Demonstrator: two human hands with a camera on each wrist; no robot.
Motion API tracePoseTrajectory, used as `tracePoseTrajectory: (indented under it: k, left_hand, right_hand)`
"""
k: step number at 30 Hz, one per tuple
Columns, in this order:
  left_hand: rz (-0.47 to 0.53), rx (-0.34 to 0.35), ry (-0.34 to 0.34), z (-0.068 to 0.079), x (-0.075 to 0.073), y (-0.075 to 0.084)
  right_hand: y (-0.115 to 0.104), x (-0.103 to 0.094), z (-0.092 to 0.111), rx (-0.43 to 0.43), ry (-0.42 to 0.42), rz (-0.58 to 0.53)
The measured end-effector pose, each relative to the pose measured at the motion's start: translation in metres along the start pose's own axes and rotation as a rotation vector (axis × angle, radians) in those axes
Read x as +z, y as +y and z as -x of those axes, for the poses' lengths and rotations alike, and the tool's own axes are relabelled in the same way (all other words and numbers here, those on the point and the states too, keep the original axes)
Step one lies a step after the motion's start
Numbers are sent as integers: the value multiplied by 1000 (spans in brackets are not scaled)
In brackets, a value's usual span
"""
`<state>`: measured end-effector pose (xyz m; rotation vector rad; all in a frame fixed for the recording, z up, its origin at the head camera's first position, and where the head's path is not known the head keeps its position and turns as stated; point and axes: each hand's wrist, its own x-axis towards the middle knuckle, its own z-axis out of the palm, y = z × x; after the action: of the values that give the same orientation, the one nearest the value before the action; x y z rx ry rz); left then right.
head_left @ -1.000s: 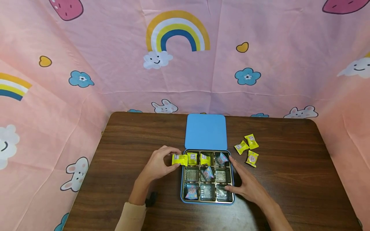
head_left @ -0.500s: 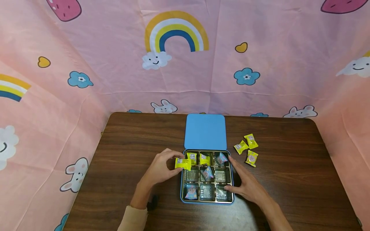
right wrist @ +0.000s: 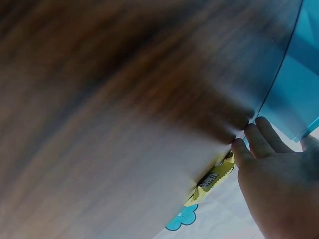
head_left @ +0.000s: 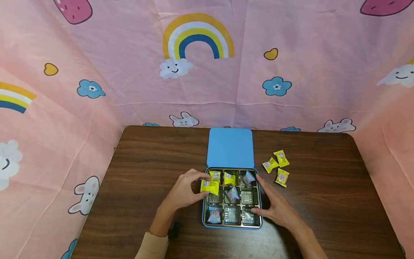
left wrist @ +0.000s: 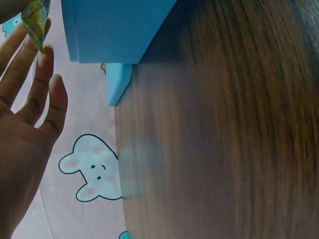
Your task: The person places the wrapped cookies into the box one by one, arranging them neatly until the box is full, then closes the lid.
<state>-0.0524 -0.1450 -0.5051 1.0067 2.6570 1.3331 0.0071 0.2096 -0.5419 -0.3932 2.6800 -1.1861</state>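
A blue tin [head_left: 233,227] with a divided plastic tray lies on the table. My left hand [head_left: 185,190] pinches a yellow wrapped candy [head_left: 210,187] between thumb and fingers, over the tray's middle-left compartment. In the left wrist view, this candy's wrapper [left wrist: 36,22] shows at the fingertips. Yellow candies sit in the back-left [head_left: 215,175] and back-middle compartments. Blue wrapped candies [head_left: 214,215] occupy the front-left, centre and back-right ones. With fingers extended along the tin's right side, my right hand [head_left: 278,208] rests there, its thumb on the rim at the front-right compartment.
Behind the tin, its flat blue lid [head_left: 230,147] lies folded back. Three loose yellow candies [head_left: 282,177] lie on the brown wooden table [head_left: 145,154], to the right of the tin and lid. A pink printed cloth [head_left: 213,82] hangs behind the table and along both sides.
My left hand has carried the yellow candy rightward and toward me, from beside the tin's back-left corner to over the middle-left compartment. The right hand stays at the tin's side.
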Motion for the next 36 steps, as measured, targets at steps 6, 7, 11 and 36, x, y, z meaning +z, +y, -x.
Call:
tracePoseTrajectory:
  k: [6, 7, 11, 36]
  left_hand:
    - [1, 25, 3, 0, 4, 1]
    - [2, 32, 3, 1, 5, 2]
    - [-17, 61, -1, 2, 9, 3]
    - [-104, 40, 29, 5, 17, 1]
  right_hand:
    - [0, -1, 0, -9, 0, 5]
    - [0, 0, 0, -11, 0, 3]
    - [0, 0, 0, -17, 2, 1]
    - [1, 1, -1, -6, 0, -12]
